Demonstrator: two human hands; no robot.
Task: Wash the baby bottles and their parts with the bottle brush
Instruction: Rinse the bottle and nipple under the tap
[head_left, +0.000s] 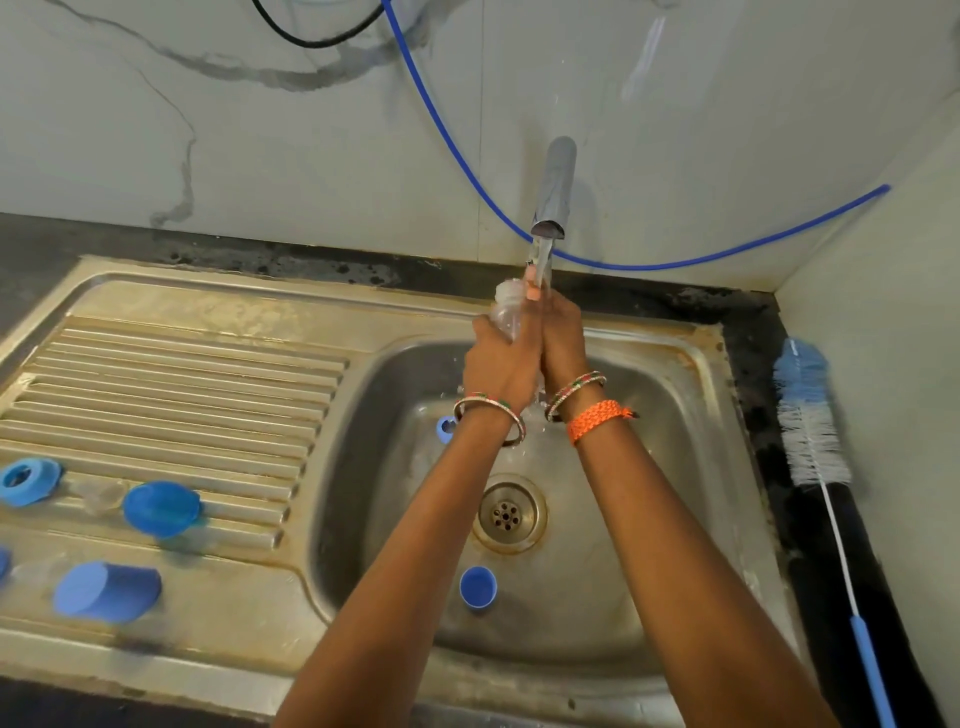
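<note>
A clear baby bottle (506, 312) is held up under the tap (553, 192), above the back of the sink basin (675, 415), its open threaded neck tilted up and to the left. The left hand (498, 371) wraps around the lower body of the bottle. The right hand (563, 338) presses against it from the right, fingers reaching up into the stream of water (540, 265); whether those fingers curl round the bottle I cannot tell. The bottle looks empty, though blur makes that uncertain.

Down in the basin, 1 small blue cap (478, 587) lies near the drain (509, 514) with its hollow side showing and nothing in it. Another blue piece (444, 428) peeks out just beside the left wrist.

On the ribbed drainboard (182, 374) to the left sit a blue ring (28, 480), a blue dome cap (161, 506) and a paler blue cap (106, 590) on its side, with clear parts between them too blurred to name.

The bottle brush (810, 431) lies on the dark counter (753, 364) right of the sink, well apart from both hands, bristles toward the wall. A blue hose (457, 140) droops across the wall behind the tap.
</note>
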